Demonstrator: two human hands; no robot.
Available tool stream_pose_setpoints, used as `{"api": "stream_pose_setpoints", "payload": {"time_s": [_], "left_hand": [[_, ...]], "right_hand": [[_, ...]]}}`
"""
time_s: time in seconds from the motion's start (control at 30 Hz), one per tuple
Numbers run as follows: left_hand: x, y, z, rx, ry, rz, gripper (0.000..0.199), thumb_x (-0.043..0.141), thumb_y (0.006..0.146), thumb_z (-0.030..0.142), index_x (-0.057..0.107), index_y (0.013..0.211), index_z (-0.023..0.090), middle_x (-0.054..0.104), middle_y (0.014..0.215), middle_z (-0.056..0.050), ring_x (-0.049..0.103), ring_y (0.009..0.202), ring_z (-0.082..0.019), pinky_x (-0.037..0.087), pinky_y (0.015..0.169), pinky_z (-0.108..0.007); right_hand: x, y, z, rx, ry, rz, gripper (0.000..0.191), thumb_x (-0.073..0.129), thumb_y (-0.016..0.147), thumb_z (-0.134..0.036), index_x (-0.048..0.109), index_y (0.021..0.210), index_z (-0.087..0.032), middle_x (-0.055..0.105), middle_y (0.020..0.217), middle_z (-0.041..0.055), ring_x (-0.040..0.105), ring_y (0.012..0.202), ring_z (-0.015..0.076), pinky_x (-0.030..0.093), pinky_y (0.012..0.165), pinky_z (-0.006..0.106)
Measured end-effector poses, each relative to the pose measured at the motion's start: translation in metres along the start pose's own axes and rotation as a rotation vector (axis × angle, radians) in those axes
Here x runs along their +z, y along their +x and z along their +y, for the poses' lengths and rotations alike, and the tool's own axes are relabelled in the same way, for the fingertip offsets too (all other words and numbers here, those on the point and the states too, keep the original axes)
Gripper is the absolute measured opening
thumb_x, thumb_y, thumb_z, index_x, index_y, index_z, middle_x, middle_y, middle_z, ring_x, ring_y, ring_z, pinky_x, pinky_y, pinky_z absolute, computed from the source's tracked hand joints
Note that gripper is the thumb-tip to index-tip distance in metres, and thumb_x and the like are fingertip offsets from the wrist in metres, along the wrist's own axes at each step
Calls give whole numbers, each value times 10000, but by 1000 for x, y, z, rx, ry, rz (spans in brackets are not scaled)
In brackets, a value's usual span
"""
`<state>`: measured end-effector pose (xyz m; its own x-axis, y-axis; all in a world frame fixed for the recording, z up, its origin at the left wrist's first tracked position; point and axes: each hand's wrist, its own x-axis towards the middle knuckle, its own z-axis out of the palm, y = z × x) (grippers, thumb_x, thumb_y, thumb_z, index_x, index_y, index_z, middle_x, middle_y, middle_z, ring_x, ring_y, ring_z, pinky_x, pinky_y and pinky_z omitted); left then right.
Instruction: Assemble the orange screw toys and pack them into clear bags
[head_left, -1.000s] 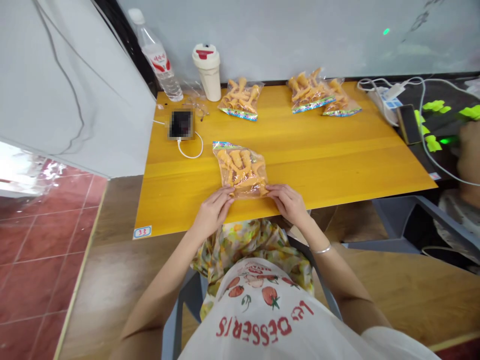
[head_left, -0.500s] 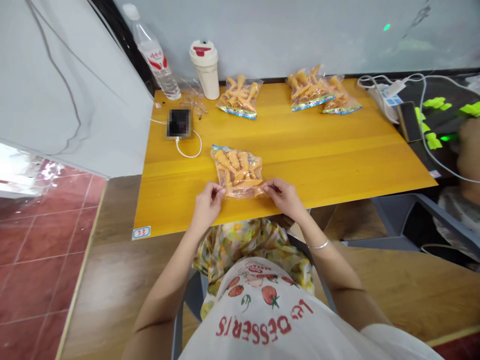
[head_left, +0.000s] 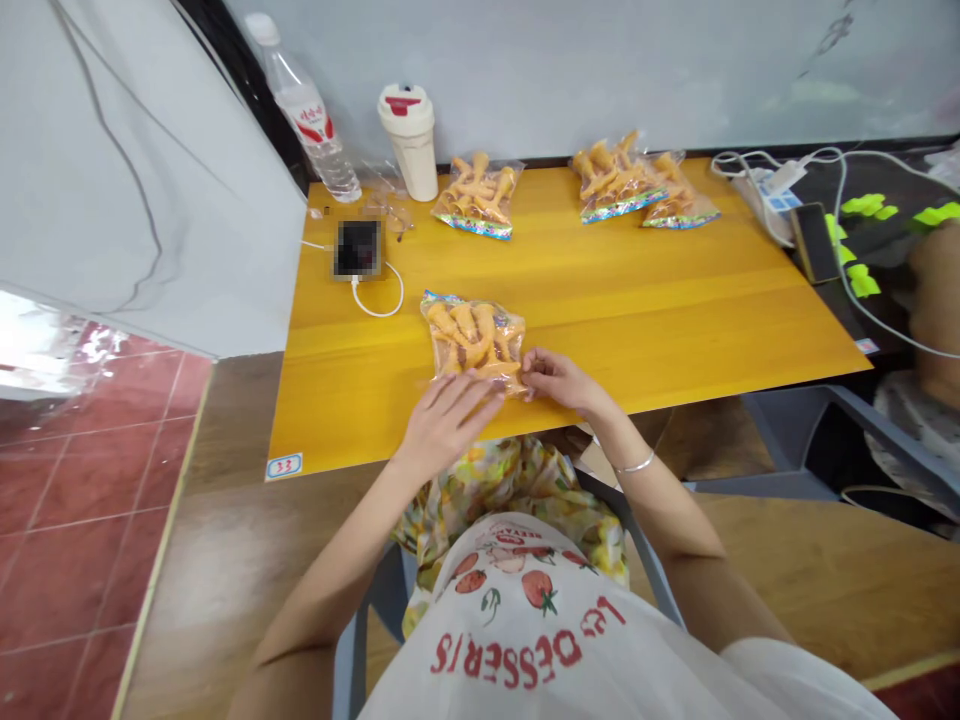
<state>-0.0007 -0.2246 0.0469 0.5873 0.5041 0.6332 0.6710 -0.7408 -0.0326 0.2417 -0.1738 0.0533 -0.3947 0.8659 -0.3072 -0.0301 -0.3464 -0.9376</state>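
A clear plastic bag (head_left: 474, 340) of orange forked pieces with a colourful printed strip lies flat on the yellow wooden table (head_left: 645, 330), close to its near edge. My left hand (head_left: 450, 420) rests with fingers spread over the bag's lower edge. My right hand (head_left: 553, 378) pinches the bag's lower right corner between its fingertips. Farther back stand several similar filled bags (head_left: 478, 198), and another bag (head_left: 615, 180) lies toward the right.
A pixelated phone (head_left: 358, 248) on a white cable, a water bottle (head_left: 309, 118) and a cream tumbler (head_left: 409, 140) stand at the back left. Beyond the table's right edge lie a power strip (head_left: 761, 195), cables and neon green pieces. A co-worker's arm (head_left: 937, 310) is at the far right.
My left hand has moved from pinching the bag's left side to lying across its lower edge. The orange pieces inside have shifted, and the view has tilted slightly.
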Motion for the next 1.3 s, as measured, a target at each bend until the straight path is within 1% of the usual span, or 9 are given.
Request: {"api": "stream_pose_setpoints", "payload": {"time_s": [0.1, 0.27, 0.43, 0.6, 0.77, 0.93, 1.13, 1.23, 1.3], "left_hand": [[5, 9, 3, 71, 84, -107, 484, 604, 929, 169, 563, 1390, 310, 600, 1431, -54, 498, 1379, -298, 398, 1133, -468], [12, 15, -8, -30, 52, 3, 504, 536, 956, 126, 533, 1437, 276, 652, 1369, -82, 576, 1313, -280, 495, 1021, -410], [4, 23, -20, -63, -44, 88, 468, 467, 959, 77, 583, 1388, 221, 719, 1259, -71, 679, 1147, -227, 551, 930, -363], [-6, 43, -21, -60, -223, 126, 406, 442, 963, 81, 644, 1293, 207, 754, 1174, -74, 709, 1071, -188, 565, 936, -344], [-17, 79, -12, -159, -447, 146, 314, 430, 993, 159, 708, 1131, 209, 782, 1057, -64, 731, 975, -150, 566, 905, -286], [-14, 116, -31, -560, -711, 112, 368, 481, 993, 441, 736, 926, 185, 774, 912, -52, 717, 846, -155, 558, 797, -256], [61, 123, -77, -1023, -1100, 22, 686, 338, 923, 745, 681, 886, 152, 724, 843, -92, 675, 640, -178, 545, 611, -304], [97, 116, -78, -1030, -1006, -65, 668, 315, 949, 707, 676, 917, 146, 717, 872, -95, 630, 589, -140, 490, 564, -265], [108, 112, -75, -883, -905, -108, 606, 341, 972, 650, 690, 923, 157, 710, 821, -68, 621, 630, -130, 494, 645, -255]], "right_hand": [[3, -2, -2, 122, 257, -6, 301, 791, 716, -250, 524, 851, -219, 590, 712, -73, 618, 600, 77, 585, 642, 225], [8, -12, 0, 112, 338, -6, 274, 776, 770, -295, 556, 919, -229, 537, 692, -75, 535, 534, 57, 613, 692, 244], [9, -28, -7, -516, -331, 285, 403, 580, 921, -560, 563, 1208, -278, 619, 1077, 62, 626, 956, 206, 562, 935, 443], [4, -25, -7, -935, -990, 195, 579, 646, 864, -587, 513, 1324, -260, 523, 1391, 161, 510, 1295, 335, 454, 1056, 573], [3, -13, -12, -795, -976, 309, 402, 504, 926, -528, 570, 1195, -237, 614, 1188, 181, 607, 1091, 329, 533, 896, 513], [-3, -5, -50, -612, -867, 435, 381, 515, 910, -577, 594, 1066, -238, 614, 986, 137, 591, 919, 296, 508, 859, 463], [-56, 35, -98, -504, -752, 573, 389, 493, 933, -621, 526, 856, -241, 440, 701, -15, 460, 694, 167, 428, 717, 314], [-107, 76, -123, -475, -784, 666, 399, 483, 938, -612, 501, 803, -237, 445, 718, -19, 469, 728, 164, 438, 756, 312], [-143, 107, -141, -449, -819, 741, 386, 449, 963, -575, 509, 804, -227, 470, 731, -16, 492, 749, 168, 457, 805, 339]]}}
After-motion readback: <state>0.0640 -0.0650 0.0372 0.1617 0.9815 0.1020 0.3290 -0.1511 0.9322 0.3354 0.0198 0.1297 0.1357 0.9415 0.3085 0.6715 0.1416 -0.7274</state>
